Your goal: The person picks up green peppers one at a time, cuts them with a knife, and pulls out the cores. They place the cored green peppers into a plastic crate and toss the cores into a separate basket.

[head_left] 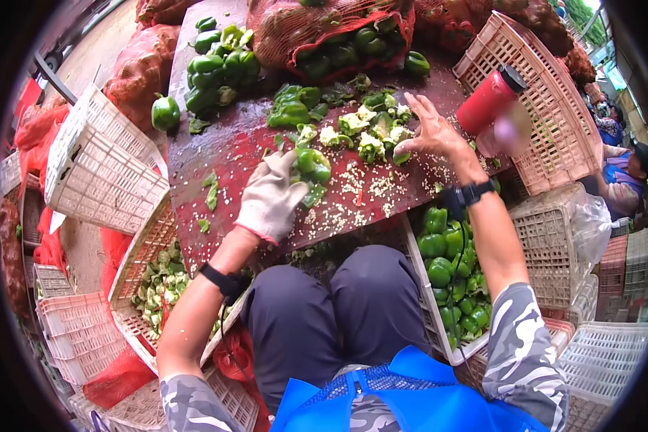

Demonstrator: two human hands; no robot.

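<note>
My left hand (pixel 272 198), in a pale work glove, is closed against a green bell pepper (pixel 314 165) on the red-stained tabletop (pixel 245 183). Fingers and thumb are at the pepper's left side. My bare right hand (pixel 435 131) is spread over the table's right part, thumb and fingers apart, with nothing in its grasp. Just left of it lies a heap of pepper cores (pixel 371 147) with pale seeds. Green pepper pieces (pixel 289 111) sit behind my left hand. Loose seeds (pixel 371 186) are scattered in front of the cores.
Whole peppers (pixel 212 70) are piled at the back left beside an open red mesh sack (pixel 324 32). A red bottle (pixel 491 99) stands by a tilted crate (pixel 536 93) on the right. Below the table are a crate of peppers (pixel 450 270) and a crate of cores (pixel 162 288).
</note>
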